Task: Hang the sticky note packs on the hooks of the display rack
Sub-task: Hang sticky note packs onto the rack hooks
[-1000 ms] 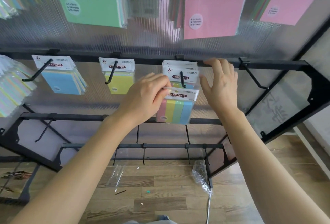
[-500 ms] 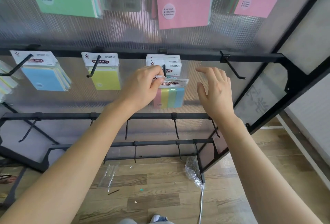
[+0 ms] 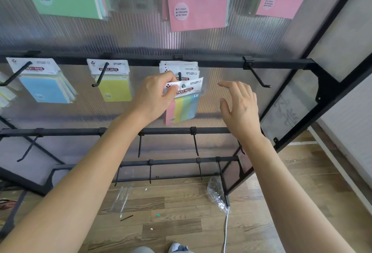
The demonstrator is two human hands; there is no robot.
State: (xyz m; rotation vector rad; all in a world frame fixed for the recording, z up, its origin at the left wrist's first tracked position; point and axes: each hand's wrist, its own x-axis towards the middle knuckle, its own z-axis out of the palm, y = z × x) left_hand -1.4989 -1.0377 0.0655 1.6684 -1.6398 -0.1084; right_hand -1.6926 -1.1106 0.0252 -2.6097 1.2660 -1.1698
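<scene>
Head view: your left hand [image 3: 155, 97] pinches the header card of striped sticky note pack [image 3: 184, 109], tilting it so hole sits just below tip of middle hook [image 3: 179, 75] — apparently not yet threaded. Pack hangs before hung packs [image 3: 189, 67]. Your right hand [image 3: 239, 107] hovers beside, fingers spread, holding nothing — likely ready to steady. Both forearms raised toward rack.

Bare left hand [image 3: 155, 96], right hand [image 3: 240, 109] and forearms [image 3: 96, 174]; grey garment [image 3: 144, 250] and pale shoe [image 3: 176, 246] below.

Arms extended; left hand [image 3: 155, 96] pinching pack [image 3: 184, 107] (thumb and forefinger); right hand [image 3: 240, 107] free, fingers loosely spread.
</scene>
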